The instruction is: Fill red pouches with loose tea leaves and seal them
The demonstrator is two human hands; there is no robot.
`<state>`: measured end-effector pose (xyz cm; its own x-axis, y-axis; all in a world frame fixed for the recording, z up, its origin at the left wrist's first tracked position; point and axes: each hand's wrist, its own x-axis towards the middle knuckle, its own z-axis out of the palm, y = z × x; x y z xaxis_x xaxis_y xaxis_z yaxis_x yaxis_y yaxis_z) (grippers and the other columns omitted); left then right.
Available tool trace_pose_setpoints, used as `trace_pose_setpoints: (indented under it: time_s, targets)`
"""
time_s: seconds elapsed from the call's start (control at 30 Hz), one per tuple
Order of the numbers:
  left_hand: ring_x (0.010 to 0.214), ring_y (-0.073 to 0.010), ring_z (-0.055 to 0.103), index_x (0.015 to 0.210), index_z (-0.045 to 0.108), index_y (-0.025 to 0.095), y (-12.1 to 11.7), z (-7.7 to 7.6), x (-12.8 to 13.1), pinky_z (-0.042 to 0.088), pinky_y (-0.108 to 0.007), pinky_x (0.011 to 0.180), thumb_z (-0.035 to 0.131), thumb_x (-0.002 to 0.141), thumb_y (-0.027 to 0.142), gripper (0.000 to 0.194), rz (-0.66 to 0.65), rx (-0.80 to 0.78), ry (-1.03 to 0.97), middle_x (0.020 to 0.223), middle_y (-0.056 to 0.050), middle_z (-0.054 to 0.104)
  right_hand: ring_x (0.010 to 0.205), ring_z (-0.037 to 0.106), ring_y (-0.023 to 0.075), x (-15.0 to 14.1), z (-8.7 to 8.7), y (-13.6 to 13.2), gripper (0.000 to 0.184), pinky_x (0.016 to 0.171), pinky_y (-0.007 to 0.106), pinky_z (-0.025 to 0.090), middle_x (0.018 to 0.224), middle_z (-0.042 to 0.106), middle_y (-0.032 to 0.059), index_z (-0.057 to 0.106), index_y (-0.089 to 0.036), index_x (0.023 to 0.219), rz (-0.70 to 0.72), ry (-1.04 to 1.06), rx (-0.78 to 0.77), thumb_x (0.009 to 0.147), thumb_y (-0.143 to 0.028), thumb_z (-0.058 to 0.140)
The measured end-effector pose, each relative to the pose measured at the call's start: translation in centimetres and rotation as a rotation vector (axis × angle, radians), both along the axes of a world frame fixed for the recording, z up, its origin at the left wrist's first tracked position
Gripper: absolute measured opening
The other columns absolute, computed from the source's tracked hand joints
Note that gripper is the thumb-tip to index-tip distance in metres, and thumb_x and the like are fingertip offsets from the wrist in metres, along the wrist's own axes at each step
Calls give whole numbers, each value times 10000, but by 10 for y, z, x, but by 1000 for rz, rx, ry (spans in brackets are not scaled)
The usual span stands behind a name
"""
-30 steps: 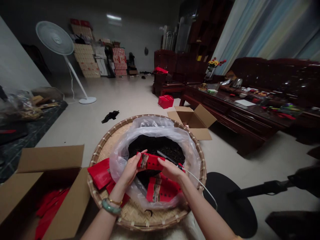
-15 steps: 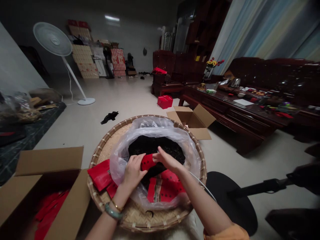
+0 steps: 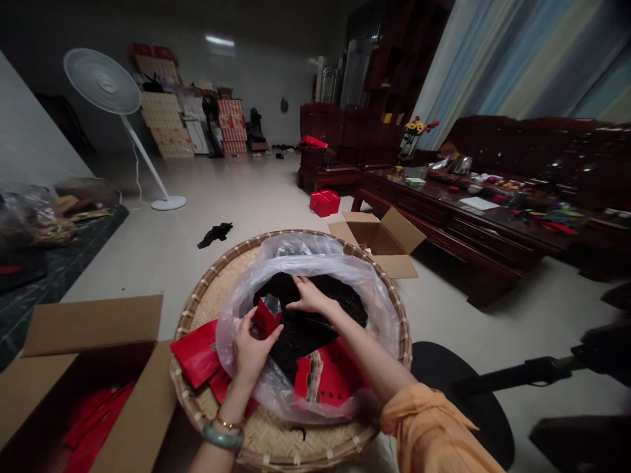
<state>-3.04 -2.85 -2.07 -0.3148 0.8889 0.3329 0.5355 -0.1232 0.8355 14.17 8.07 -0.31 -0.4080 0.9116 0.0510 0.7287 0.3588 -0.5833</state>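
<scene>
Our left hand (image 3: 252, 355) closes around a small red packet (image 3: 265, 318), which stands upright with its silver-lined mouth open above our fingers. Our right hand (image 3: 309, 297) lies open, fingers spread, on the dark loose leaves (image 3: 315, 322). A green bangle (image 3: 223, 438) and a thin gold bracelet (image 3: 227, 424) circle our left wrist, and an orange sleeve (image 3: 428, 427) covers our right forearm.

The leaves sit in a clear plastic bag (image 3: 231, 341), its mouth spread wide on a round woven bamboo tray (image 3: 194, 401). Flat red packets (image 3: 197, 353) lie on the tray just left of the bag, and a printed red packet (image 3: 330, 376) lies at the bag's front, under the plastic. At lower left, an open cardboard carton (image 3: 93, 318) holds more red packets (image 3: 96, 414). Another open carton (image 3: 387, 240) stands just beyond the tray.
</scene>
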Motion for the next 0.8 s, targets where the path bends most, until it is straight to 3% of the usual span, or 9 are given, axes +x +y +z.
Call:
trace_pose_setpoints:
  time_s: [0.1, 0.23, 0.4, 0.57, 0.67, 0.8]
  targets:
    - [837, -234, 603, 1125, 535, 149, 0, 0, -1, 506, -384, 753, 695, 607, 504, 649, 12, 30, 10, 951, -90, 606, 1293, 252, 325, -28, -2, 8, 978, 1002, 419, 311, 1427, 239, 159, 222, -214, 1404, 25, -74, 2, 585, -312, 746]
    - [890, -244, 592, 1110, 544, 139, -1, 0, 1, 493, -398, 795, 694, 611, 494, 630, 16, 62, 23, 965, -101, 603, 1174, 371, 333, -45, -1, 6, 846, 887, 450, 400, 1343, 315, 148, 313, -270, 1327, -69, -227, 20, 592, -274, 731]
    - [838, -222, 599, 1131, 526, 136, -1, -2, 2, 508, -375, 748, 693, 624, 477, 633, -13, 33, -19, 957, -100, 606, 1103, 419, 359, -45, -1, -1, 905, 825, 476, 436, 1256, 389, 215, 305, -164, 1294, -182, -280, 10, 534, -314, 772]
    - [840, -225, 607, 1129, 526, 139, 0, -4, 0, 507, -375, 756, 693, 628, 468, 622, -6, 29, -38, 961, -103, 614, 1026, 514, 341, -44, -4, -2, 818, 840, 425, 444, 1135, 491, 246, 389, -43, 1202, -214, -291, -54, 549, -349, 775]
    - [877, -235, 609, 1132, 527, 142, 0, -5, -1, 503, -381, 779, 696, 627, 463, 622, -7, 36, -46, 979, -105, 615, 1059, 510, 366, -43, -5, -1, 908, 838, 435, 444, 1156, 485, 251, 375, -57, 1234, -183, -302, -82, 495, -369, 800]
    - [895, -245, 608, 1131, 538, 151, 1, -9, -2, 499, -398, 794, 707, 617, 449, 617, 3, 65, -51, 981, -103, 625, 1089, 516, 376, -45, -4, -1, 1108, 836, 436, 445, 1267, 405, 256, 193, -147, 1381, -105, -325, -207, 478, -356, 800]
